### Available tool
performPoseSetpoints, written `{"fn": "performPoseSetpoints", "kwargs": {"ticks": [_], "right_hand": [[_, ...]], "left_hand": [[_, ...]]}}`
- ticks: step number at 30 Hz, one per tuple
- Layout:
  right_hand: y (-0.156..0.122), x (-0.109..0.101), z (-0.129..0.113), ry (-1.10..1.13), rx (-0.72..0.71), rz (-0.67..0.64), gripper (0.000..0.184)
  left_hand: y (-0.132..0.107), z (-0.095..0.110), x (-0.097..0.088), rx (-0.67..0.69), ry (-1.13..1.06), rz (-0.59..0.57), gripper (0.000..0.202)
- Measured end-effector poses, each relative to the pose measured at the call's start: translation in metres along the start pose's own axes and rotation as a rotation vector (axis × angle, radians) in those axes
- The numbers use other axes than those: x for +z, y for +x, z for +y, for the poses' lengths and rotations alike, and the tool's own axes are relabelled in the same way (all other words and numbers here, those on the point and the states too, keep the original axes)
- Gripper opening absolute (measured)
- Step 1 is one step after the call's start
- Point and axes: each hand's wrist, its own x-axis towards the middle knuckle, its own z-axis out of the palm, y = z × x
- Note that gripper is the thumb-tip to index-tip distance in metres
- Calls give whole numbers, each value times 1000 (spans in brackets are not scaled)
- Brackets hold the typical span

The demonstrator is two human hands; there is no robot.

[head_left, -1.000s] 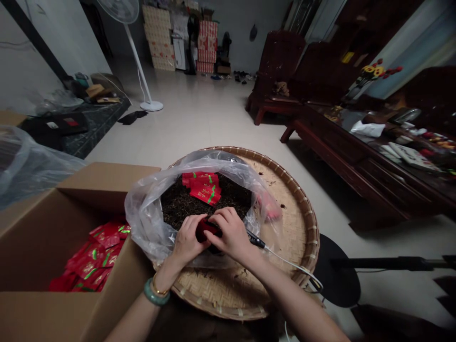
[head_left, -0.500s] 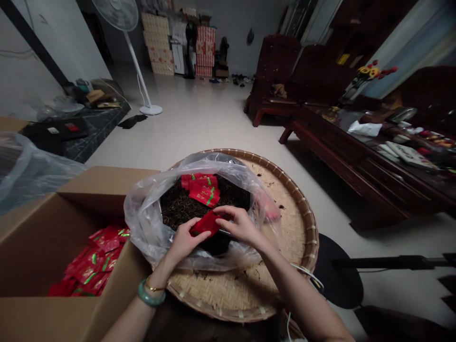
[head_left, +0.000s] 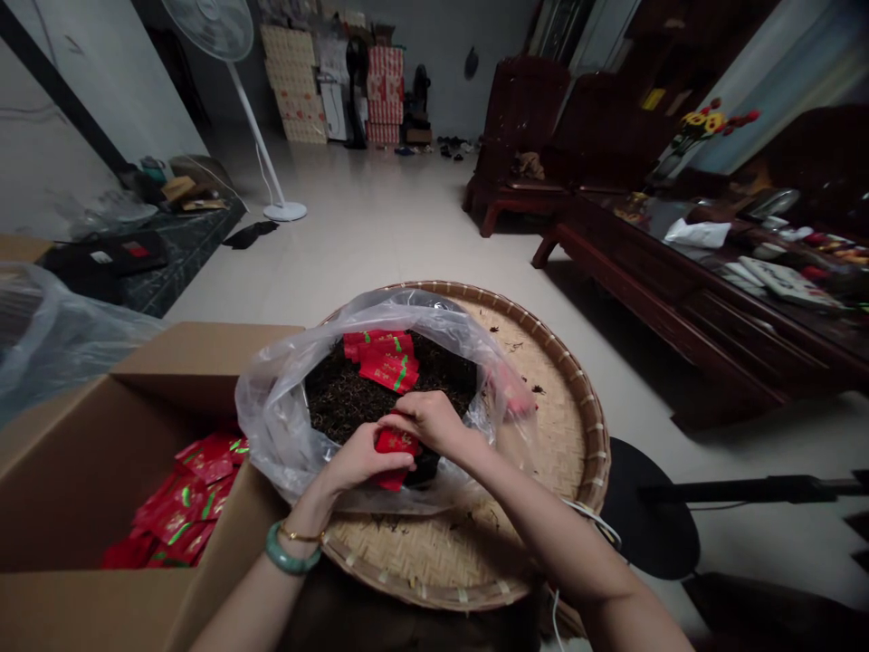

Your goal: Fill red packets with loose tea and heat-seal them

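Observation:
A small red packet [head_left: 397, 441] is between my two hands, above the near side of the open plastic bag. My left hand [head_left: 363, 457] grips its left side with thumb and fingers. At the packet's upper edge, the fingers of my right hand [head_left: 431, 421] pinch it. Dark, stringy dried leaves [head_left: 339, 398], which look like tea, fill the clear plastic bag [head_left: 272, 398]. Several flat red packets [head_left: 388, 358] with green marks lie on the leaves beyond my hands. Under the bag is a round woven bamboo tray [head_left: 553, 380] with loose leaf bits on it.
An open cardboard box [head_left: 61, 489] on the left holds many red packets [head_left: 183, 507]. More red packets [head_left: 509, 389] show through the bag's right side. A black round stand base [head_left: 655, 534] is right of the tray. A white fan [head_left: 285, 211] and dark wooden furniture [head_left: 631, 299] stand beyond.
The red packet has turned more upright, its printed face now showing. My right hand has shifted slightly left and closed in on its top, and my left hand has come a little nearer.

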Motion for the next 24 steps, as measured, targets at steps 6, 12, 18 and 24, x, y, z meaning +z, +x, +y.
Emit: {"fn": "performPoseSetpoints", "kwargs": {"ticks": [6,12,18,24], "right_hand": [[-29,-23,8,41,236,78,25],[-84,-11,26,-374,348,-219,61],[-85,2,32,-359,418,-215,41],[-83,-22,41,-6,491,-69,39]], "left_hand": [[0,0,4,-125,-354,141,47],[1,0,0,-108,-492,216,49],[3,-2,4,-121,-510,283,41],[-1,-4,1,-135,-492,275,44]]}}
